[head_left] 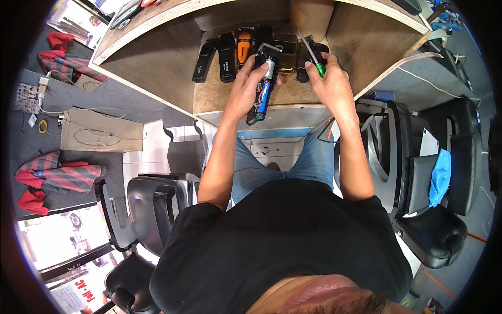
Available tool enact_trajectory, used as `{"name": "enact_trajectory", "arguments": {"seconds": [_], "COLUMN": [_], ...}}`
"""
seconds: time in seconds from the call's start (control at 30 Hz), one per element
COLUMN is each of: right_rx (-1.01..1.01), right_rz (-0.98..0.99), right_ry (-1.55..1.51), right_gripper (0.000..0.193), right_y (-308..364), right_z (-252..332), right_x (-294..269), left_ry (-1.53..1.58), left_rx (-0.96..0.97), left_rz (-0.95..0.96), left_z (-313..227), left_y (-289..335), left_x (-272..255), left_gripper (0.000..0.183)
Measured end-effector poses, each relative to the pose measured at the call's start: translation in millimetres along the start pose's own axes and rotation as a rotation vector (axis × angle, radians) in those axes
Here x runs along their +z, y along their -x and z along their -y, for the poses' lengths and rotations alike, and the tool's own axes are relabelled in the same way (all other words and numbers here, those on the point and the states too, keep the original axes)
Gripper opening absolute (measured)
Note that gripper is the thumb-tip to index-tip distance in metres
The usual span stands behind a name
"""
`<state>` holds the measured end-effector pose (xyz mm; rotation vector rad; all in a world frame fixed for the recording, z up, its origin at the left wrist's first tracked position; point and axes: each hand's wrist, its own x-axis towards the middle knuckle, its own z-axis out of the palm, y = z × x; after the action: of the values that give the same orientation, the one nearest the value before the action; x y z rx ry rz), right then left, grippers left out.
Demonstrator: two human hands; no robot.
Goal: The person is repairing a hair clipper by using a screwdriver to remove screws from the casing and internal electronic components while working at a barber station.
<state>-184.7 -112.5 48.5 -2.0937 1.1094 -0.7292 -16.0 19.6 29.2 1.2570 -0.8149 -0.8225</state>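
My left hand [241, 90] is wrapped round a black hair clipper [266, 85] with its casing off. Inside it a silver motor, a blue battery and thin red wires lie bare. Between the fingers of my right hand [334, 88] is a screwdriver [320, 68] with a green handle, its thin shaft pointing up and left, apart from the clipper. Behind my hands several other clippers rest on the wooden shelf [209, 99]: a black one [204, 61], another black one [227, 58], an orange one [243, 48] and a gold one [286, 51]. Dark items beside my right hand are partly hidden.
Wooden side walls [149, 68] enclose the shelf on the left and right. Black salon chairs [154, 209] stand on both sides of me, with a blue cloth [441, 178] over the right one. Cables and a red-grey striped cloth [57, 178] lie at the far left.
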Motion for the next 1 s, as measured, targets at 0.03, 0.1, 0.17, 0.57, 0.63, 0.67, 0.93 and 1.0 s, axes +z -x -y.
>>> {"name": "enact_trajectory", "arguments": {"seconds": [0.03, 0.1, 0.17, 0.57, 0.63, 0.67, 0.93, 1.0], "right_rx": [-0.017, -0.015, -0.011, -0.084, -0.013, -0.084, -0.156, -0.133], "right_rz": [-0.024, -0.026, -0.028, 0.174, 0.180, 0.135, 0.100, 0.093], "right_ry": [0.046, 0.047, 0.047, -0.483, -0.534, -0.574, -0.449, -0.498], "right_gripper": [0.058, 0.059, 0.060, 0.032, 0.029, 0.029, 0.031, 0.031], "right_y": [-2, -5, -5, 55, 67, 70, 79, 78], "right_z": [-4, -6, -5, -13, -10, -13, -14, -13], "right_x": [3, 3, 2, 7, 3, 5, -14, -13], "left_ry": [0.001, 0.002, -0.018, 0.073, 0.074, 0.074, 0.054, 0.049], "left_rx": [-0.023, -0.045, -0.018, -0.046, -0.038, -0.026, -0.017, -0.013], "left_rz": [-0.005, -0.010, 0.001, 0.064, 0.067, 0.070, 0.085, 0.085], "left_z": [-2, -2, -2, 2, 2, 3, 3, 3], "left_y": [1, 1, 0, 0, 0, 0, 0, 0], "left_x": [1, 0, 0, -10, -8, -7, -8, -8], "left_gripper": [0.040, 0.040, 0.039, 0.039, 0.039, 0.039, 0.040, 0.041]}}
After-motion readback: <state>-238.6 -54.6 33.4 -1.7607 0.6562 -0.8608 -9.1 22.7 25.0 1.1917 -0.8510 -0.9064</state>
